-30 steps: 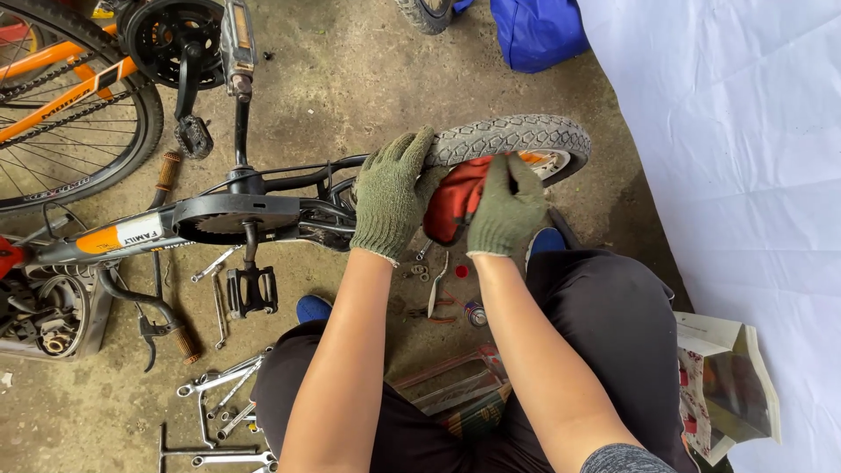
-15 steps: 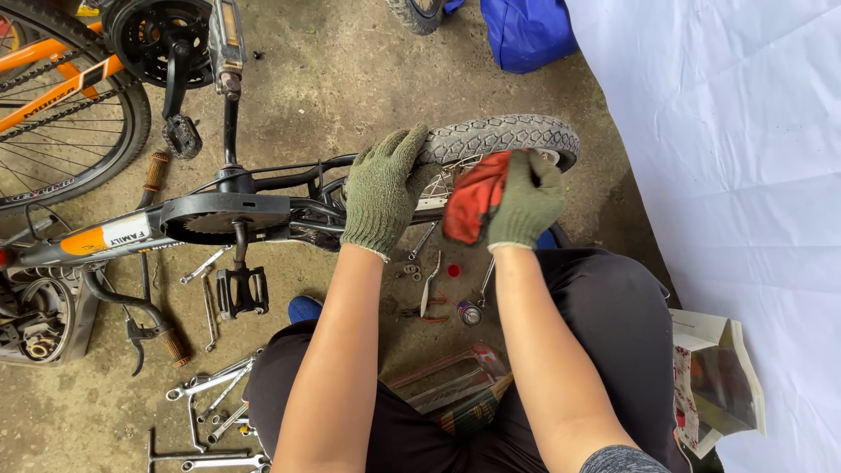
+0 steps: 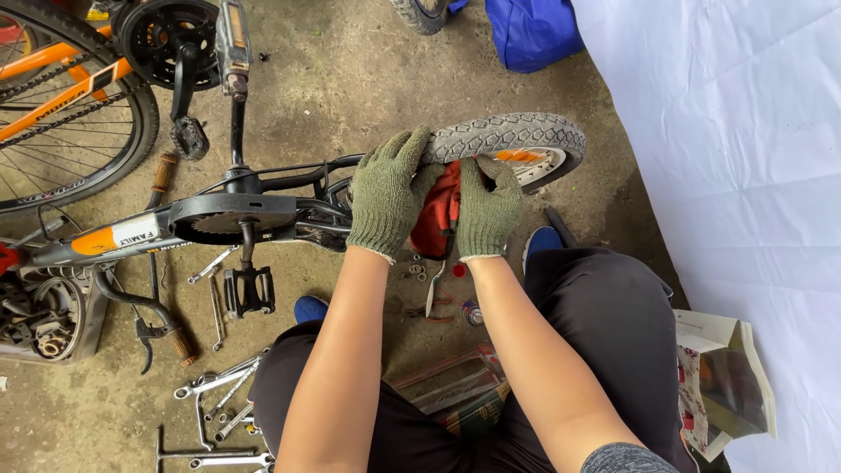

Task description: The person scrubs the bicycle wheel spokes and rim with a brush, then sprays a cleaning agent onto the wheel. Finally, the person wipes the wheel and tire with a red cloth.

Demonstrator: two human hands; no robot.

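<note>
Both gloved hands have slid along the small tyre (image 3: pixel 512 136), which lies left-to-right. Left hand (image 3: pixel 390 197) grips its tread; right hand (image 3: pixel 486 210) pinches a red cloth (image 3: pixel 438 215).

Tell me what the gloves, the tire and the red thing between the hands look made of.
Gloves on left hand and right hand: olive knitted fabric, ribbed cuffs. Tire: grey-black matte rubber, by its blocky tread. Red thing: soft cloth, probably a rag; it folds and creases.

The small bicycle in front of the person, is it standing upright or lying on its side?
Lying on its side. The small bicycle has its chain guard facing up, one pedal rests on the concrete, and its rear tyre lies low under both gloved hands.
</note>
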